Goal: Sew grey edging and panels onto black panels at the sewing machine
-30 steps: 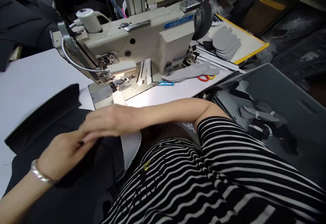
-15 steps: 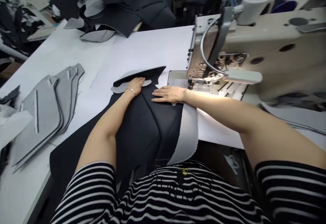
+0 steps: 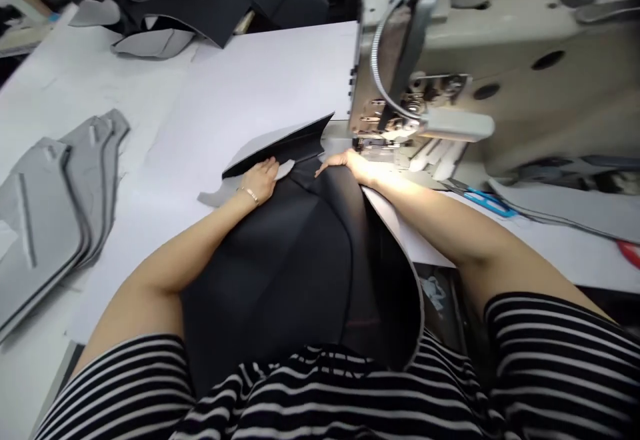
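Observation:
A large black leather-like panel (image 3: pixel 300 260) with a grey underside lies bunched across the table edge and my lap. My left hand (image 3: pixel 260 180) lies palm down on it, fingers stretched over a light grey strip (image 3: pixel 285 169) beside a raised black flap (image 3: pixel 280 145). To its right, my right hand (image 3: pixel 344 164) presses on the panel's upper part, fingers extended leftward and apart from the thumb. Just beyond that hand is the lit needle area of a sewing machine (image 3: pixel 380 140). The panel's right side curls upward, showing its pale cut edge.
Grey padded pieces (image 3: pixel 45 207) lie stacked at the left. Dark panels (image 3: pixel 200 7) are heaped at the back. Blue-handled scissors (image 3: pixel 490 201) and a grey sheet (image 3: pixel 575 207) lie right of the machine, whose lamp (image 3: pixel 457 124) hangs low.
The panel has been pulled in and turned, its right side now curling up over my lap. My right hand has tilted from lying flat. The view has shifted right, showing the scissors.

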Demonstrator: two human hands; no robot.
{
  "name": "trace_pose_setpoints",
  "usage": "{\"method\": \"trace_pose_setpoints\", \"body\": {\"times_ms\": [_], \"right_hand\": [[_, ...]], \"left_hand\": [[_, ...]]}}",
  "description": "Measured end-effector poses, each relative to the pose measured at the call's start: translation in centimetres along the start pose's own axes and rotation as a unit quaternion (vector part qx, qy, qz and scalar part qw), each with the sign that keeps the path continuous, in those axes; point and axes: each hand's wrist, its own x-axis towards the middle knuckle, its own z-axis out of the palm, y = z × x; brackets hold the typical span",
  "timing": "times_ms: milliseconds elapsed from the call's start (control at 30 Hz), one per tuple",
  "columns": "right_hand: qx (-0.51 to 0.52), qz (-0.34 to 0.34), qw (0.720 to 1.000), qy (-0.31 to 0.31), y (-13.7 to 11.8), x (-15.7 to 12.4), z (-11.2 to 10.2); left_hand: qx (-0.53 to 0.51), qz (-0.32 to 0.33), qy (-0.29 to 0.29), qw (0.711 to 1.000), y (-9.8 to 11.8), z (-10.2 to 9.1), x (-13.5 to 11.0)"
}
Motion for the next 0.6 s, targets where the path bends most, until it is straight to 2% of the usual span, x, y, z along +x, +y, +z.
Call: {"method": "trace_pose_setpoints", "body": {"times_ms": [67, 133, 233, 300, 400, 467, 533, 600], "right_hand": [[-0.021, 0.006, 0.999, -0.034, -2.0, -2.5, -0.5], [-0.049, 0.030, 0.997, -0.045, -3.8, -4.0, -0.1], [-0.108, 0.060, 0.990, -0.068, -5.0, -4.8, 1.2], [-0.156, 0.048, 0.982, -0.098, -5.2, -4.8, 2.1], [-0.352, -0.023, 0.926, -0.131, -5.5, -4.5, 3.4], [-0.415, -0.037, 0.899, -0.136, -5.5, -4.5, 3.6], [-0.424, -0.030, 0.896, -0.130, -5.0, -4.7, 3.0], [-0.407, -0.027, 0.905, -0.121, -4.1, -4.9, 1.9]], "left_hand": [[-0.001, 0.020, 0.023, 1.000, 3.0, 0.3, -2.8], [0.001, 0.014, 0.078, 0.997, 5.1, 0.8, -5.4], [0.008, 0.029, 0.139, 0.990, 6.2, 1.6, -7.7], [-0.001, 0.038, 0.145, 0.989, 6.1, 1.9, -8.0], [-0.025, 0.029, 0.145, 0.989, 6.2, 1.5, -7.9], [-0.031, 0.016, 0.151, 0.988, 6.6, 1.0, -7.9], [-0.013, 0.019, 0.143, 0.989, 7.3, 0.5, -8.0], [0.020, 0.033, 0.126, 0.991, 8.2, 0.2, -8.2]]}}
